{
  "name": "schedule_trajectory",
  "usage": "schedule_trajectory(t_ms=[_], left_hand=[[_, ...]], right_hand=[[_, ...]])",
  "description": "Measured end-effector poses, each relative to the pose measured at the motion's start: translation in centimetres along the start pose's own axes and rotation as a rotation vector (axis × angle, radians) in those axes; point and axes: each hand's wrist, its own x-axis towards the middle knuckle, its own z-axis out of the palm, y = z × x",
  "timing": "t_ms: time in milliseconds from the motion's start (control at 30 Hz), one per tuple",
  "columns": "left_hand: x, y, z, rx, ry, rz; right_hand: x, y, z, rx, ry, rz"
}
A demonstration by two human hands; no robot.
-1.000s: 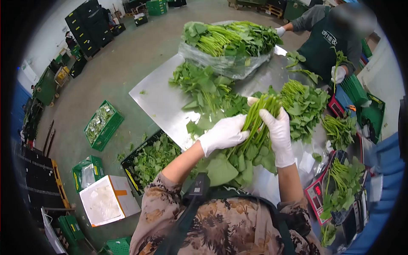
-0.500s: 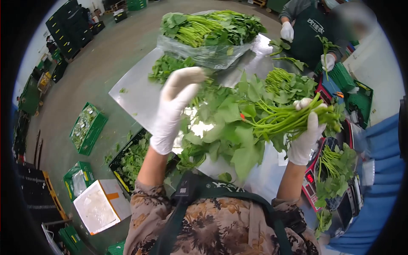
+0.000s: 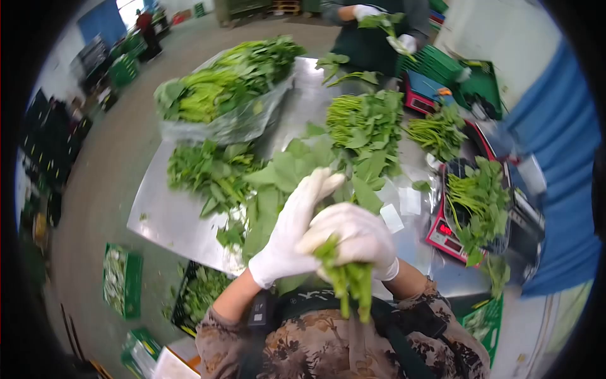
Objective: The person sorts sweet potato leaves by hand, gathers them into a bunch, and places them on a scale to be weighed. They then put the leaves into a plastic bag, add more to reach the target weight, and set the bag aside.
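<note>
Both my hands wear white gloves and meet in front of my chest. My right hand (image 3: 353, 235) is wrapped round a bunch of leafy green stems (image 3: 346, 278), whose cut ends point down toward my apron. My left hand (image 3: 291, 228) lies against the bunch's other side, fingers extended and slightly bent beside the broad leaves (image 3: 293, 165). Beyond them on the metal table (image 3: 167, 218) are a loose leafy pile (image 3: 211, 174) and a row of greens (image 3: 363, 123). A large bundle in clear plastic (image 3: 221, 85) sits at the back left.
A co-worker (image 3: 369, 44) in a dark apron handles stems across the table. Greens rest on a red scale (image 3: 448, 243) at the right, with another scale (image 3: 420, 101) behind. Green crates (image 3: 131, 284) and a black crate (image 3: 189, 297) stand on the floor at left.
My right hand has brought the bunch inward, and its stem ends have turned from rightward to downward. My left hand has come down beside it. The view has shifted to the right.
</note>
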Motion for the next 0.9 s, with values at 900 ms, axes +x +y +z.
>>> schedule_trajectory(t_ms=[900], left_hand=[[4.3, -4.1, 0.5, 0.569, -0.369, 0.470]], right_hand=[[-5.1, 2.1, -1.3, -0.351, 0.194, 0.469]])
